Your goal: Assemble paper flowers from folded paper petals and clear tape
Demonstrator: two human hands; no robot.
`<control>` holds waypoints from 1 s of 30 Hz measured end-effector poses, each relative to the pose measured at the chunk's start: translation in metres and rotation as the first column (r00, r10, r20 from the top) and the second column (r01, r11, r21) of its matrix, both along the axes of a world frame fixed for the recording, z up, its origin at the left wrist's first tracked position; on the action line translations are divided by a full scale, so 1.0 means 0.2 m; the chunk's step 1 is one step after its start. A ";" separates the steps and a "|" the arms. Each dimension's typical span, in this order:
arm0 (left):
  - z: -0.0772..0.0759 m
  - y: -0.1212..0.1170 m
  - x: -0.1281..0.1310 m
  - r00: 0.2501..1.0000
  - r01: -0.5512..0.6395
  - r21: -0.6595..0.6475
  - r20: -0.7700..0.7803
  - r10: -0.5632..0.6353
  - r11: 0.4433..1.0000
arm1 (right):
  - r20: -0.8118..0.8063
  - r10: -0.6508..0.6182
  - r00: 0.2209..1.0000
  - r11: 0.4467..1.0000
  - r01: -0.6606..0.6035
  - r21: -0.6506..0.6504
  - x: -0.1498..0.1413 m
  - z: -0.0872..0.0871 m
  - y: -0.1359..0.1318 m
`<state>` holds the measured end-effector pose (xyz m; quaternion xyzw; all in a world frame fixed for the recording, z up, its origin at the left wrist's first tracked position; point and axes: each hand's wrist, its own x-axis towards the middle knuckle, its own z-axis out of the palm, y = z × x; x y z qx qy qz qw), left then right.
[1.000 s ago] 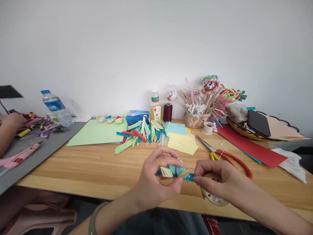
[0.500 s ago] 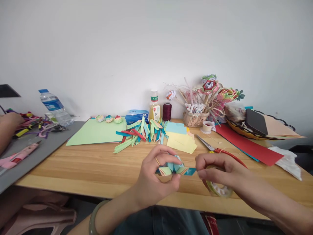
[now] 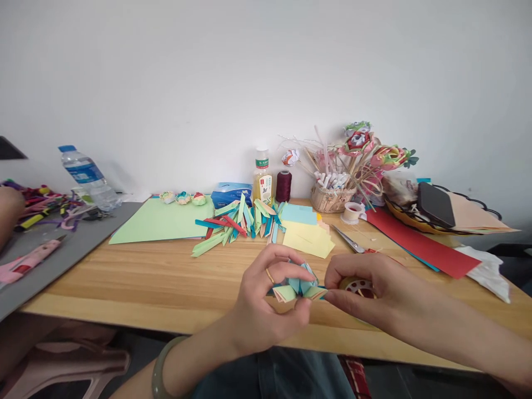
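My left hand (image 3: 274, 302) pinches a folded paper flower piece (image 3: 300, 287) between its thumb and fingers, above the table's front part. The piece has light-blue folds in the middle, and green and peach folds spread out at the sides. Close by on the right, my right hand (image 3: 369, 293) is closed around a yellowish spool (image 3: 359, 285) with holes in its side; what is wound on it I cannot make out. Its thumb and forefinger tips meet at the right end of the folded piece. My right hand covers part of the spool and most of the scissors (image 3: 351, 241).
Behind my hands lie folded paper strips (image 3: 233, 224) and yellow paper sheets (image 3: 307, 238). A basket of paper flowers (image 3: 332, 198), a white spool (image 3: 352, 213) and red paper (image 3: 424, 244) are on the right. Green paper (image 3: 162, 221) lies left, and another person's arm (image 3: 8, 213) shows farther left.
My right hand has moved left with the spool, up to the right end of the folded paper piece. It now hides the scissors' red handles. My left hand keeps its pinch.
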<state>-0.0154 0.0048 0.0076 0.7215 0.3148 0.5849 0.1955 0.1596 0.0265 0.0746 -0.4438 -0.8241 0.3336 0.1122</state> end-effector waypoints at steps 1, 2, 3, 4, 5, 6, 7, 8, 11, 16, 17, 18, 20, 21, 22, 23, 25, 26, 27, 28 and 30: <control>0.00 0.00 0.00 1.000 -0.004 0.002 0.000 0.004 1.000 | 0.009 -0.003 1.000 1.000 0.003 0.009 0.00 0.00 0.00; 0.00 0.00 0.00 1.000 -0.008 -0.001 -0.001 0.008 1.000 | 0.016 -0.007 1.000 1.000 0.007 0.015 0.00 0.01 0.00; -0.01 0.00 0.00 1.000 -0.013 -0.004 -0.001 0.013 1.000 | 0.023 -0.011 1.000 1.000 0.011 0.022 0.00 0.01 -0.01; -0.01 0.00 0.00 1.000 -0.017 -0.008 -0.001 0.017 1.000 | 0.029 -0.019 0.999 0.999 0.018 0.033 0.00 0.01 -0.01; -0.01 0.00 0.00 1.000 -0.020 -0.009 0.000 0.020 1.000 | 0.036 -0.028 0.999 0.999 0.026 0.048 -0.01 0.02 -0.01; -0.01 -0.01 0.00 1.000 -0.024 -0.006 0.003 0.024 1.000 | 0.046 -0.033 0.998 0.998 0.030 0.061 -0.01 0.02 -0.01; -0.01 -0.01 0.00 1.000 -0.029 -0.001 0.007 0.029 1.000 | 0.056 -0.039 0.998 0.997 0.035 0.075 -0.01 0.02 -0.01; -0.01 -0.01 0.00 0.999 -0.035 0.005 0.012 0.035 0.999 | 0.064 -0.047 0.997 0.995 0.041 0.090 -0.01 0.02 -0.01; -0.01 -0.01 0.01 0.998 -0.056 0.017 0.024 0.056 0.998 | 0.074 -0.056 0.996 0.991 0.046 0.126 -0.02 0.02 -0.01; -0.01 0.00 0.01 0.997 -0.067 0.032 0.045 0.065 0.997 | 0.126 -0.073 0.989 0.981 0.048 0.186 -0.04 0.04 -0.01; -0.02 0.00 0.01 0.997 -0.066 0.033 0.049 0.064 0.997 | 0.140 -0.070 0.988 0.980 0.042 0.196 -0.04 0.04 -0.01; -0.02 0.00 0.01 0.997 -0.063 0.033 0.055 0.061 0.998 | 0.156 -0.067 0.986 0.978 0.033 0.207 -0.05 0.04 -0.01; -0.03 0.00 0.01 0.997 -0.050 0.030 0.062 0.048 0.998 | 0.189 -0.073 0.979 0.970 0.026 0.240 -0.05 0.04 -0.01; -0.04 -0.01 0.01 0.997 -0.046 0.030 0.066 0.044 0.998 | 0.202 -0.084 0.976 0.964 0.029 0.264 -0.06 0.04 -0.01; -0.04 -0.01 0.01 0.997 -0.045 0.029 0.070 0.043 0.999 | 0.209 -0.101 0.973 0.955 0.036 0.294 -0.06 0.04 -0.01; -0.05 -0.01 0.01 0.996 -0.046 0.023 0.075 0.045 0.999 | 0.210 -0.119 0.970 0.945 0.046 0.324 -0.06 0.03 -0.01; -0.05 -0.01 0.01 0.994 -0.056 0.009 0.095 0.055 0.998 | 0.202 -0.144 0.969 0.925 0.059 0.375 -0.06 0.03 -0.01; -0.05 -0.01 0.01 0.992 -0.059 0.000 0.108 0.058 0.998 | 0.197 -0.150 0.969 0.917 0.062 0.394 -0.06 0.03 -0.01; -0.05 -0.01 0.01 0.991 -0.058 -0.008 0.122 0.059 0.998 | 0.194 -0.153 0.969 0.910 0.062 0.410 -0.07 0.02 -0.01; -0.05 -0.01 0.01 0.988 -0.056 -0.015 0.140 0.058 0.998 | 0.190 -0.154 0.970 0.904 0.061 0.423 -0.07 0.02 -0.01; -0.05 0.00 0.02 0.982 -0.051 -0.027 0.181 0.055 0.998 | 0.184 -0.153 0.971 0.894 0.057 0.444 -0.07 0.02 -0.01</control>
